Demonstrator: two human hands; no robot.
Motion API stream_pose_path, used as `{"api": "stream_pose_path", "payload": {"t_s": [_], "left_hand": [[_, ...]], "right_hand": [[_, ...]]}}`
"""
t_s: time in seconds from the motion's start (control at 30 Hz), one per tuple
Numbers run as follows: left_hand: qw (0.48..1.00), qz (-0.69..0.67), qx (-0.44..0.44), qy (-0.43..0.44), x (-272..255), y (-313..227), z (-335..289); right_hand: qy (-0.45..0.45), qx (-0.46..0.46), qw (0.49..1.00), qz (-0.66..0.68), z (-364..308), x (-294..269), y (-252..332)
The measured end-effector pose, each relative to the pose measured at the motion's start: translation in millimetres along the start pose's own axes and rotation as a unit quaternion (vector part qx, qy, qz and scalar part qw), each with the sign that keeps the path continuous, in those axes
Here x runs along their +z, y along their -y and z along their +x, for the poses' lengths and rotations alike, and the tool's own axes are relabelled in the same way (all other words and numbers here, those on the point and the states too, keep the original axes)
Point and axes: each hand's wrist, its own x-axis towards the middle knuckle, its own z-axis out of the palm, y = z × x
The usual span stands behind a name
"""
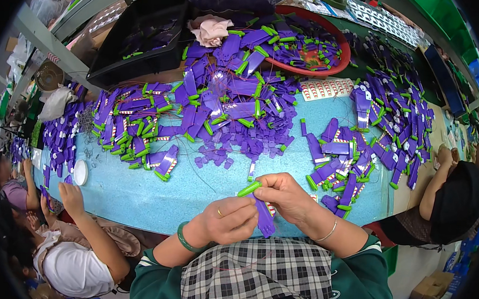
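Observation:
Close to the table's near edge, I hold a flat purple piece with a bright green end strip (250,188) and a red-and-white striped edge. My right hand (287,196) pinches it just below the green strip, thumb and fingers pressed together. My left hand (228,220), a ring on one finger, closes on its left side, its fingers curled. What lies under the fingertips is hidden. Just beyond my hands a small green-and-purple piece (251,171) lies on the blue tabletop (191,197). A similar striped piece (166,163) lies to the left.
Heaps of purple-and-green pieces (221,98) with thin reddish wires cover the table's middle. More pile up at right (388,126). A red basin (343,51), a black bin (98,64), a sticker sheet (326,89) and a white lid (80,172) surround them. Co-workers sit left (76,260) and right (455,203).

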Motion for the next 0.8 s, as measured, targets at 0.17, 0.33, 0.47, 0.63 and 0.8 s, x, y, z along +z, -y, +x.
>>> {"api": "stream_pose_path", "payload": {"t_s": [0.17, 0.33, 0.47, 0.63, 0.8], "left_hand": [[1.000, 0.015, 0.004, 0.004, -2, -5, 1], [1.000, 0.005, -0.024, 0.015, 2, -8, -2], [0.990, -0.036, -0.133, -0.008, 13, -10, -11], [0.868, -0.266, -0.419, -0.027, 27, -16, -5], [0.850, -0.129, -0.497, 0.114, 30, 17, 8]], "right_hand": [[-0.006, 0.058, 0.997, 0.049, -7, 11, -4], [0.039, 0.086, 0.996, 0.005, -33, -2, -11], [0.079, 0.011, 0.994, -0.080, -45, -22, -10], [-0.123, -0.305, 0.832, -0.446, -39, -18, -9], [-0.173, -0.218, 0.958, -0.073, -33, -33, -28]]}}
